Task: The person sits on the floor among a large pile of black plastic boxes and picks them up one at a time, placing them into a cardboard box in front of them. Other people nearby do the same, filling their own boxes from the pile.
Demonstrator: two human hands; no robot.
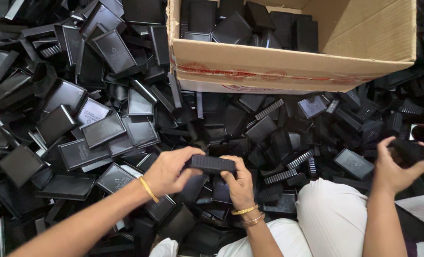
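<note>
**Both my hands on one ribbed black piece**

My left hand (166,172) and my right hand (238,182) hold a single ribbed black plastic piece (212,163) between them, one hand at each end. Both hands are closed round it: thumbs press on the near side and fingers curl over the far edge. The piece lies level, just above the heap and in front of my knee in white cloth (328,216). I wear one gold bangle on the left wrist and two on the right.

The heap of black plastic parts (102,123) covers the whole floor around me, far too many to count: flat rectangular lids lie mostly to the left, and ribbed pieces are scattered to the right.

One cardboard box (288,64) stands at the top, brown and open, with more black parts inside. Its near wall carries a strip of clear tape with red round printed marks.

At the right edge another person's hand (397,167) grips a dark piece of its own, well apart from mine.
</note>
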